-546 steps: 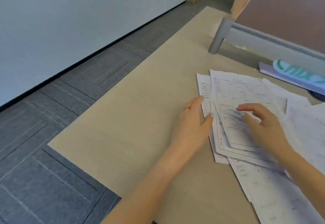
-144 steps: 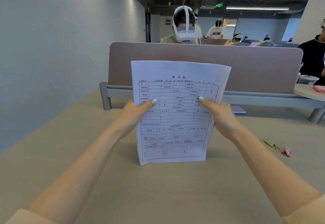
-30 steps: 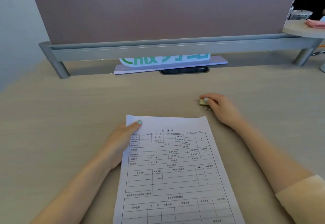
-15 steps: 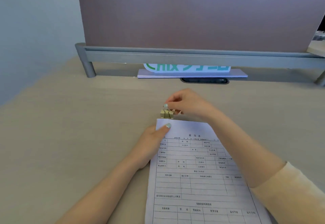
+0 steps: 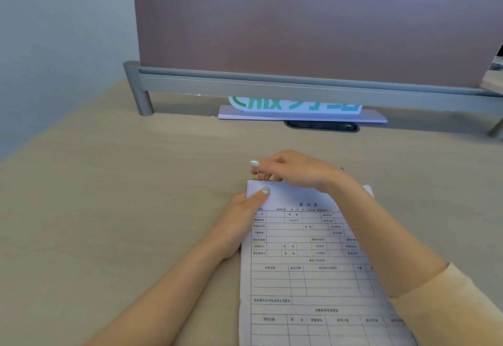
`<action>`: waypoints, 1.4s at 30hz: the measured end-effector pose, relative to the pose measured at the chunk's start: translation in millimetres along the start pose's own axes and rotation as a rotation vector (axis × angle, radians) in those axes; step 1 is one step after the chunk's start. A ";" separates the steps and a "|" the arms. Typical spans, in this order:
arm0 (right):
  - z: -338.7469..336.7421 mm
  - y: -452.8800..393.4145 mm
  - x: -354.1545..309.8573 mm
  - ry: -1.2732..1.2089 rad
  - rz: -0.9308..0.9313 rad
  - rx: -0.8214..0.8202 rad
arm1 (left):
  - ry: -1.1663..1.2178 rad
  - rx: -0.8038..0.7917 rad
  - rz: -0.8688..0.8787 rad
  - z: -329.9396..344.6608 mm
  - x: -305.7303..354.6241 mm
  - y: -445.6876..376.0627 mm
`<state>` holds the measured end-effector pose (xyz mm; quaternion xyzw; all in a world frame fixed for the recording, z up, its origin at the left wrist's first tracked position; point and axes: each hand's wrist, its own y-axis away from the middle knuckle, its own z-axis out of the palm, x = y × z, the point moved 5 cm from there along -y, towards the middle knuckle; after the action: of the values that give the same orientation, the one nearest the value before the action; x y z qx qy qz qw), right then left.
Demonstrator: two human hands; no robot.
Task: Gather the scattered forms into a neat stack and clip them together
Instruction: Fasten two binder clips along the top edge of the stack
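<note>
The stack of forms [image 5: 307,269] lies flat on the beige desk [image 5: 136,209], printed side up, its top edge pointing away from me. My left hand [image 5: 245,212] grips the stack's top left corner, thumb on top of the paper. My right hand [image 5: 294,170] is at the top edge, pinching a small gold binder clip [image 5: 264,175] by its wire handles. The clip sits right at the paper's top left edge; my fingers hide its jaws, so I cannot tell whether it bites the sheets.
A mauve divider panel [image 5: 313,27] on a grey rail [image 5: 272,84] closes off the desk's far side. Under the rail lies a white sign with green and blue lettering [image 5: 296,109], and a dark cable slot [image 5: 321,127]. The grey wall is on the left.
The right hand has brought the clip down from just above the stack to its top left edge. The left hand keeps its hold on the corner. The camera has shifted slightly.
</note>
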<state>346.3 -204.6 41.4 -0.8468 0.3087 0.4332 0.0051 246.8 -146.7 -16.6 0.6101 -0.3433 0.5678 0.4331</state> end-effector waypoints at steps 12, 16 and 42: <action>-6.3 3.6 9.7 -0.182 -0.034 0.143 | 0.065 -0.054 -0.014 0.1 -2.7 -4.0; -12.9 4.2 10.8 -0.252 -0.075 0.234 | 0.154 -0.074 -0.072 -2.1 -6.6 -6.8; -9.9 10.5 -2.4 -0.091 -0.257 0.187 | 0.164 -0.098 -0.064 -2.1 -4.5 -5.6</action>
<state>347.0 -214.5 52.0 -0.8548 0.2361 0.4361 0.1531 250.6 -142.9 -21.9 0.5502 -0.3142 0.5843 0.5071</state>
